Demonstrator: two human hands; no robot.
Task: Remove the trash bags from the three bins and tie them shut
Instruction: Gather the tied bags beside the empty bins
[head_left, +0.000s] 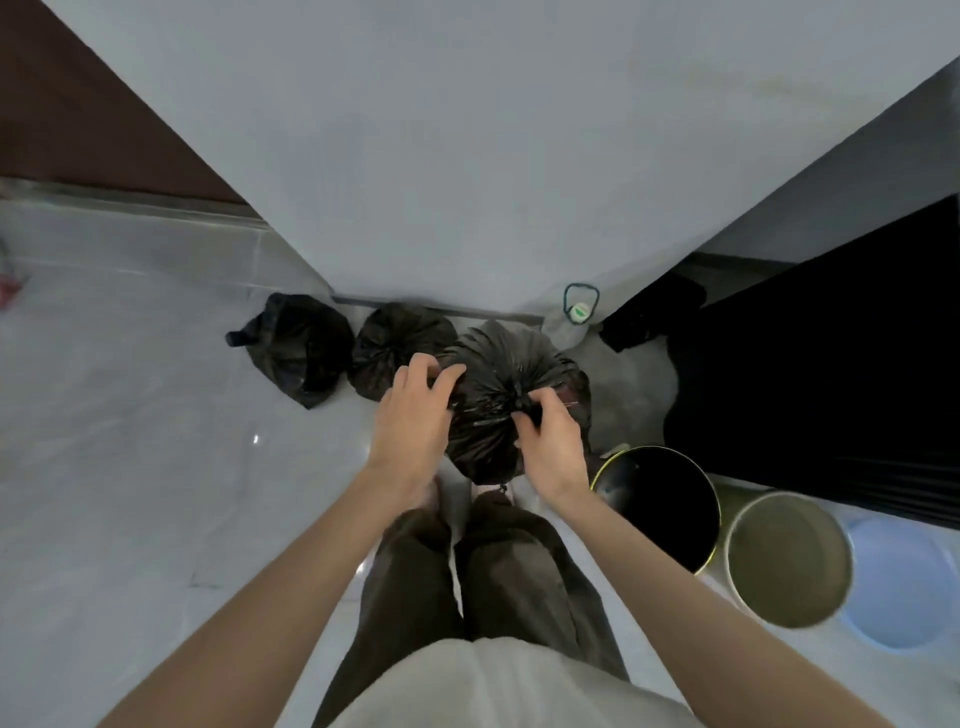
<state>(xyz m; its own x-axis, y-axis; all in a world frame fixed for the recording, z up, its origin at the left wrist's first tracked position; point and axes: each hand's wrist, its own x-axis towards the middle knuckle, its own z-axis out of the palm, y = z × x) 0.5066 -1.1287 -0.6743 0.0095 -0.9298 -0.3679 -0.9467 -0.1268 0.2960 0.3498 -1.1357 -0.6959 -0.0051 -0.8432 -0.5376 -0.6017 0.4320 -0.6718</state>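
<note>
A full black trash bag (498, 364) stands on the floor in front of my feet, its top gathered into a bunch. My right hand (545, 436) pinches that gathered neck. My left hand (415, 410) rests against the bag's left side with its fingers curled over the plastic. Two more black bags (301, 348) (400, 343) sit tied against the wall to the left. On the right stand three bins without bags: a black-lined one (670, 499), a metal one (789, 556) and a pale blue one (898, 582).
A white wall corner (467, 182) rises just behind the bags. A clear plastic bottle with a green cap (577, 310) lies by the wall. A dark doorway or curtain (831, 364) fills the right. Pale tiled floor (130, 415) spreads to the left.
</note>
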